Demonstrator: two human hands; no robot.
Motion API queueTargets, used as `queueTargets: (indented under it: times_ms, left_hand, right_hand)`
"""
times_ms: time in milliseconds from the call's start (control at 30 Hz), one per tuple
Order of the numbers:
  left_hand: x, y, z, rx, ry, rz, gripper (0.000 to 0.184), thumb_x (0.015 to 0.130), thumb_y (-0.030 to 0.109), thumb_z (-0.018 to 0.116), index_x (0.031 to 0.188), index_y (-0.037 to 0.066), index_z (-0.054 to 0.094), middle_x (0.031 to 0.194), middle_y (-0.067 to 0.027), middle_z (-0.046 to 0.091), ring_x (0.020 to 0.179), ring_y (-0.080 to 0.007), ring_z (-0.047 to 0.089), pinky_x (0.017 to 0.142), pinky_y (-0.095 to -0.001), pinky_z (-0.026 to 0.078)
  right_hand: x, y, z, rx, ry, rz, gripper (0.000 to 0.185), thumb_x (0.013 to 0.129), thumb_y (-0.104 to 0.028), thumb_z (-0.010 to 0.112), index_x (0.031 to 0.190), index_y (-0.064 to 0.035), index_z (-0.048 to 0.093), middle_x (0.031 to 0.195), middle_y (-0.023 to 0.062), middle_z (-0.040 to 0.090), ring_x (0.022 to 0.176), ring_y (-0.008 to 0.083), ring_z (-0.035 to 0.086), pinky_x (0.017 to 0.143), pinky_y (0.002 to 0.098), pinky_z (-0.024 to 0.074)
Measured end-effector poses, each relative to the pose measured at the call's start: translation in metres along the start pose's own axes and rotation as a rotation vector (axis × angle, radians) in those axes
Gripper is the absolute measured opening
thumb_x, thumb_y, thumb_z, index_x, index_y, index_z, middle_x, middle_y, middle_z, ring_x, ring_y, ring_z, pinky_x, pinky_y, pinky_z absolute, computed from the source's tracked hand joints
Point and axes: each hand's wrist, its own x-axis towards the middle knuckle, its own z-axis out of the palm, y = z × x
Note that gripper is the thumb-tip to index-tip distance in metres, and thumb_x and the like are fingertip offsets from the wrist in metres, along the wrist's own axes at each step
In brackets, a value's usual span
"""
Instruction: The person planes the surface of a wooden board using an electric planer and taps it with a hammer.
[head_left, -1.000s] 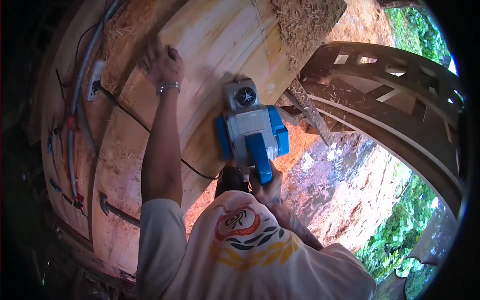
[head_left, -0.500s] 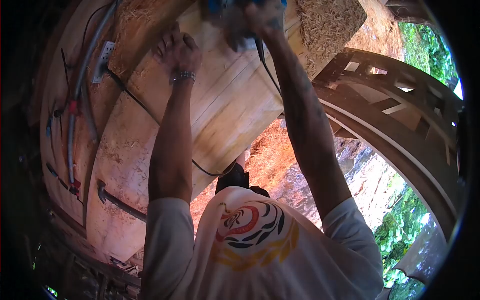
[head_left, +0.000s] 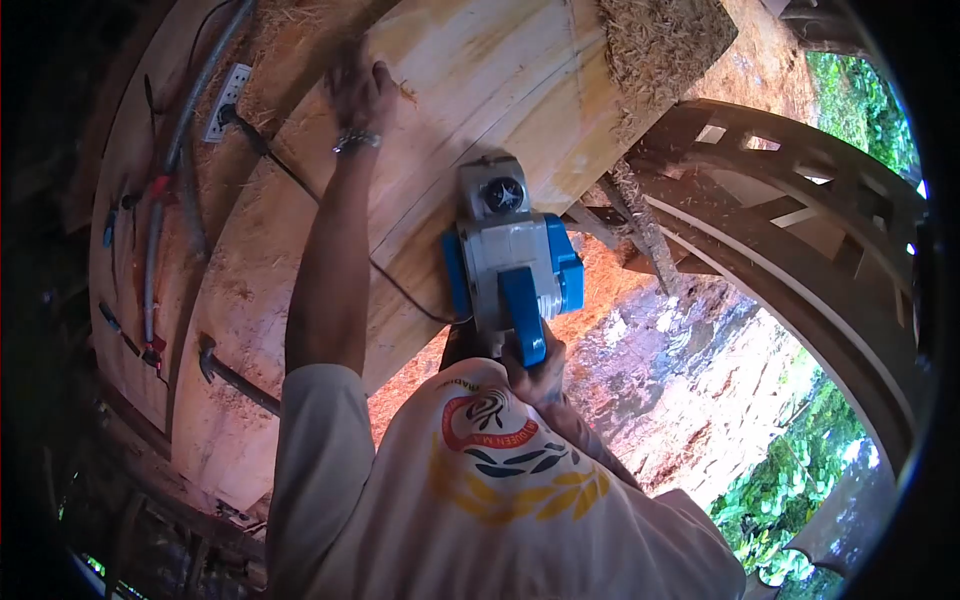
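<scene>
A blue and grey electric planer (head_left: pixel 505 255) sits at the near end of a wide wooden board (head_left: pixel 440 75), close to my body. My right hand (head_left: pixel 540 378) is closed around its rear handle, with part of the hand hidden behind the handle. My left hand (head_left: pixel 360 95) rests at the left edge of the board, fingers stretched out and thumb apart, holding no tool. Around that wrist is a bracelet (head_left: pixel 356 141). From near the planer a dark power cord (head_left: pixel 400 290) runs left behind my forearm.
At the left are a power strip (head_left: pixel 228 103) with a plug in it, a long bar clamp (head_left: pixel 155 230) and a hammer (head_left: pixel 235 380). Wood shavings (head_left: pixel 665 55) cover the board's right edge. A curved, slatted wooden piece (head_left: pixel 790 190) stands at the right.
The planer has come from the board's far end back toward my body, held in my right hand. My left hand has shifted slightly up along the edge.
</scene>
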Motion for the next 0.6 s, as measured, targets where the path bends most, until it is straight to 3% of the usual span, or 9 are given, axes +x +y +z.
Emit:
queueTargets:
  times_ms: [33, 133, 167, 233, 333, 367, 433, 500, 600]
  left_hand:
    - [-0.002, -0.011, -0.006, -0.046, -0.064, 0.013, 0.055, 0.103, 0.029, 0.049, 0.156, 0.014, 0.042, 0.153, -0.018, 0.052, 0.144, -0.0366, 0.044, 0.122, -0.053, 0.026]
    - [-0.02, -0.063, -0.021, 0.081, 0.065, 0.326, 0.051, 0.103, 0.03, 0.049, 0.15, 0.011, 0.05, 0.158, -0.0144, 0.048, 0.145, -0.0373, 0.045, 0.123, -0.0533, 0.029]
    - [-0.03, -0.067, -0.034, 0.163, 0.132, 0.348, 0.051, 0.103, 0.031, 0.051, 0.149, 0.008, 0.051, 0.156, -0.017, 0.05, 0.146, -0.0382, 0.044, 0.122, -0.0515, 0.031]
    - [-0.034, -0.074, -0.037, 0.164, 0.177, 0.286, 0.051, 0.103, 0.031, 0.052, 0.148, 0.008, 0.052, 0.154, -0.0195, 0.051, 0.145, -0.0386, 0.045, 0.122, -0.0516, 0.032]
    - [-0.033, -0.074, -0.035, 0.162, 0.207, 0.215, 0.049, 0.101, 0.028, 0.052, 0.146, 0.007, 0.054, 0.15, -0.0226, 0.054, 0.142, -0.0394, 0.047, 0.12, -0.0522, 0.034]
    - [-0.035, -0.075, -0.035, 0.158, 0.193, 0.185, 0.049, 0.102, 0.028, 0.051, 0.147, 0.008, 0.053, 0.149, -0.0223, 0.054, 0.142, -0.0394, 0.047, 0.119, -0.0521, 0.034]
    - [-0.035, -0.079, -0.037, 0.137, 0.164, 0.154, 0.048, 0.101, 0.027, 0.051, 0.145, 0.007, 0.055, 0.145, -0.0228, 0.057, 0.138, -0.0401, 0.05, 0.116, -0.0529, 0.037]
    - [-0.033, -0.083, -0.04, 0.101, 0.136, 0.144, 0.044, 0.099, 0.026, 0.053, 0.138, 0.006, 0.058, 0.137, -0.0245, 0.061, 0.128, -0.0415, 0.056, 0.111, -0.0547, 0.041]
    - [-0.033, -0.076, -0.042, 0.049, 0.156, 0.11, 0.042, 0.1, 0.026, 0.052, 0.137, 0.007, 0.06, 0.132, -0.0222, 0.064, 0.122, -0.0405, 0.06, 0.106, -0.0542, 0.044]
  right_hand:
    - [0.007, -0.004, 0.004, 0.0, 0.016, -0.026, 0.026, 0.088, -0.011, 0.07, 0.111, 0.0006, 0.064, 0.07, 0.018, 0.066, 0.066, 0.0263, 0.073, 0.057, 0.0383, 0.0526]
    - [0.052, -0.011, 0.013, -0.05, 0.042, -0.099, 0.027, 0.085, -0.014, 0.075, 0.106, -0.0004, 0.064, 0.073, 0.02, 0.068, 0.068, 0.0376, 0.073, 0.057, 0.0418, 0.0534]
    - [0.075, -0.02, 0.018, -0.066, 0.06, -0.148, 0.027, 0.085, -0.015, 0.076, 0.104, -0.0006, 0.064, 0.074, 0.0204, 0.069, 0.069, 0.0403, 0.073, 0.058, 0.043, 0.0538]
    - [0.124, -0.054, 0.029, -0.034, 0.135, -0.273, 0.018, 0.082, -0.012, 0.067, 0.094, -0.0003, 0.065, 0.069, 0.0146, 0.065, 0.064, 0.0207, 0.066, 0.06, 0.0379, 0.0527]
    - [0.221, -0.081, 0.046, -0.125, 0.208, -0.57, 0.026, 0.079, -0.017, 0.065, 0.096, 0.0034, 0.067, 0.073, 0.0175, 0.068, 0.063, 0.0248, 0.064, 0.061, 0.0396, 0.0511]
    - [0.253, -0.1, 0.053, -0.049, 0.21, -0.607, 0.027, 0.079, -0.018, 0.068, 0.095, 0.0031, 0.069, 0.078, 0.025, 0.07, 0.068, 0.0415, 0.069, 0.061, 0.0454, 0.0542]
    - [0.304, -0.138, 0.06, -0.074, 0.174, -0.492, 0.024, 0.076, -0.019, 0.068, 0.086, 0.0029, 0.066, 0.075, 0.0273, 0.067, 0.069, 0.0425, 0.069, 0.061, 0.0463, 0.0523]
    - [0.345, -0.148, 0.071, -0.191, 0.24, -0.646, 0.022, 0.076, -0.018, 0.066, 0.083, 0.0034, 0.065, 0.074, 0.0287, 0.066, 0.067, 0.0438, 0.067, 0.06, 0.0459, 0.0524]
    - [0.336, -0.121, 0.064, -0.125, 0.144, -0.741, 0.022, 0.076, -0.016, 0.064, 0.084, 0.0038, 0.064, 0.075, 0.0296, 0.065, 0.069, 0.0461, 0.066, 0.061, 0.0465, 0.0533]
